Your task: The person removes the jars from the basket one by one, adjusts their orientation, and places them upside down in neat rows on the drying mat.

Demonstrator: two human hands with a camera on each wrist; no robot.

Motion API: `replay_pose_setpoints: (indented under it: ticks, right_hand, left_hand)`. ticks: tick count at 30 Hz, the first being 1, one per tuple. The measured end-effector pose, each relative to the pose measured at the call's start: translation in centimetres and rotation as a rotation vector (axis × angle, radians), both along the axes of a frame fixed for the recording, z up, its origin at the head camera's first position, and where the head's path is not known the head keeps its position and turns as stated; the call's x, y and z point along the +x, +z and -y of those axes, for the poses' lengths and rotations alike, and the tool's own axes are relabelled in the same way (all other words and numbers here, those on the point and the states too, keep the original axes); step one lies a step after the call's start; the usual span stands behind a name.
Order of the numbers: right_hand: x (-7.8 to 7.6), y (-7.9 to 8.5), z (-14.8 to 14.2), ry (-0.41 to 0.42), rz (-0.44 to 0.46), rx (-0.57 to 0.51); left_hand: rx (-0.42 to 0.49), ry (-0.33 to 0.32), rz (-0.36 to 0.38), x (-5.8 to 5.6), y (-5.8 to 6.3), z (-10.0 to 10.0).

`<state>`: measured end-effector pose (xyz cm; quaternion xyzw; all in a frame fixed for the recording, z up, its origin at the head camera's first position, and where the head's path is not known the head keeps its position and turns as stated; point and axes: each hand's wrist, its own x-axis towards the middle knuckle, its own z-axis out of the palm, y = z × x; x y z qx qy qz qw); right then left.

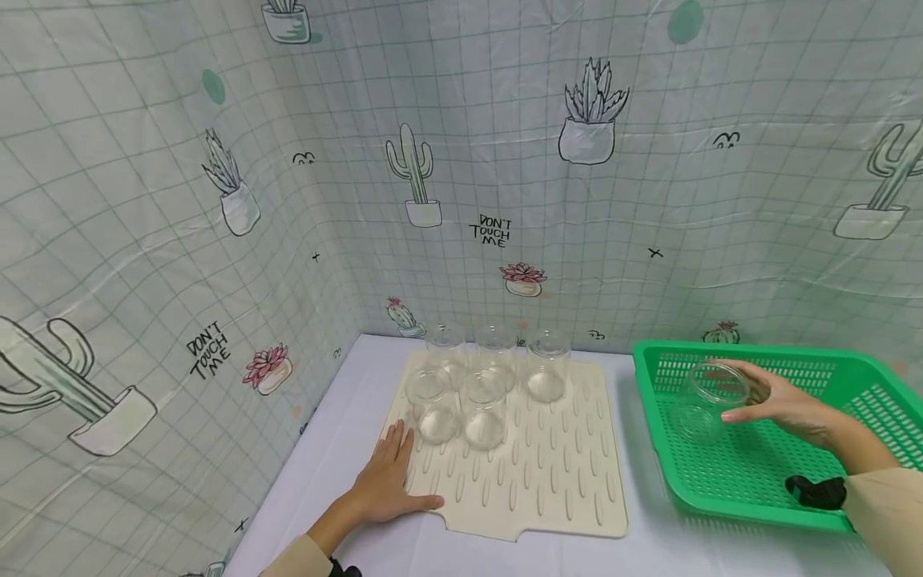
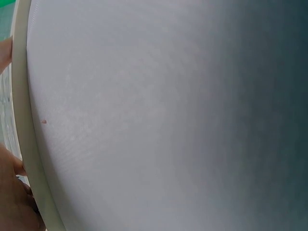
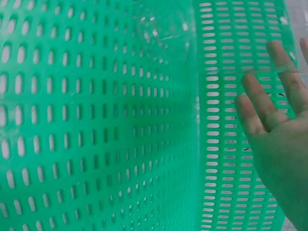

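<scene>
In the head view, my right hand holds a clear jar inside the green basket, thumb on the near side and fingers on the far side near its rim. The jar leans slightly. In the right wrist view the see-through jar is faint against the green, its edge crossing the fingers. My left hand lies with straight fingers on the left edge of the beige ridged mat, thumb spread along the front edge. Several clear jars stand upright in two rows on the mat's back left part.
A white cloth covers the table beneath mat and basket. Behind and to the left hangs a grid curtain with cactus prints. The left wrist view mostly shows a pale, blurred surface beside the mat's edge.
</scene>
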<state>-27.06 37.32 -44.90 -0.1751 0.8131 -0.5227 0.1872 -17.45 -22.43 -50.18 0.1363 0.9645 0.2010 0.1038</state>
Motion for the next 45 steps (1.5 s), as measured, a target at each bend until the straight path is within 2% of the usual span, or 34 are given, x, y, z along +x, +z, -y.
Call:
replay_pose_setpoints:
  ticks: [4, 11, 18, 26, 30, 33, 37, 45]
  right_hand:
    - [-0.1, -0.5, 0.2, 0.020, -0.009, -0.004]
    - [-0.3, -0.9, 0.5, 0.060, 0.013, -0.076]
    - [-0.5, -1.5, 0.4, 0.084, -0.006, -0.121]
    - [-0.7, -1.4, 0.6, 0.116, 0.019, -0.186]
    - [-0.6, -0.9, 0.7, 0.056, 0.016, -0.153]
    - [-0.4, -0.2, 0.7, -0.005, -0.014, -0.093]
    - [-0.1, 0.9, 0.6, -0.048, -0.061, -0.025]
    - [0.8, 2.3, 0.7, -0.114, -0.100, 0.007]
  left_hand:
    - [0.002, 0.007, -0.001, 0.0, 0.2, 0.0]
    - [-0.005, 0.008, -0.005, 0.0, 0.2, -0.1]
    - [-0.015, 0.017, -0.014, -0.1, 0.1, -0.1]
    - [-0.007, 0.015, 0.004, -0.2, -0.1, 0.0]
    - [-0.008, 0.009, 0.013, -0.2, -0.2, 0.0]
    - [-0.008, 0.009, 0.016, -0.2, -0.2, 0.0]
    - [-0.008, 0.014, 0.010, -0.1, -0.2, -0.1]
    - [-0.007, 0.016, 0.006, 0.0, -0.1, -0.1]
